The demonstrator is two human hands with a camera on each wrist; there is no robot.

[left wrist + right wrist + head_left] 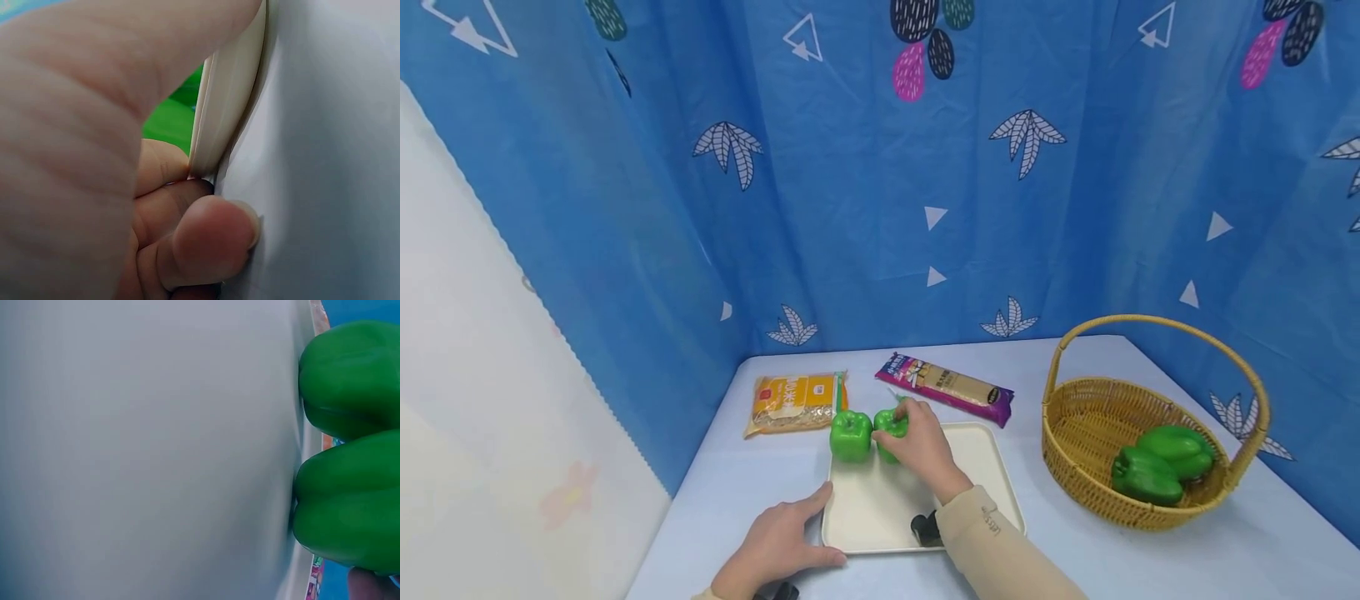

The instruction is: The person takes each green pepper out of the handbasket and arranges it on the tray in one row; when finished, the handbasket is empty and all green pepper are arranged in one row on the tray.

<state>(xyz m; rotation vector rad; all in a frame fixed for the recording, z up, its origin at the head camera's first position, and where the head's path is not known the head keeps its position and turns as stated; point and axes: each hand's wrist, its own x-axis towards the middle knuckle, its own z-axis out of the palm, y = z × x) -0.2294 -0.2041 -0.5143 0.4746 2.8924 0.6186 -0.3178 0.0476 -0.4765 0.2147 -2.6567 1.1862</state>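
My right hand [921, 442] grips a green bell pepper [886, 423] from above at the back of the cream tray [880, 508]. A second green bell pepper [851, 437] sits just left of it, at the tray's back left corner. In the right wrist view, the gripped pepper [350, 503] lies against the other pepper [353, 378], with a fingertip [369, 584] at its lower edge. My left hand [786, 533] holds the tray's front left corner, thumb along the near side and forefinger at the left side. Its other fingers [212, 237] are curled beside the rim.
A yellow wicker basket [1075, 492] with a tall handle stands at the right, holding green bell peppers [1150, 475]. Behind the tray lie an orange bag of grain [797, 404] and a purple packet of noodles [951, 387]. A blue patterned curtain [880, 208] hangs behind the table.
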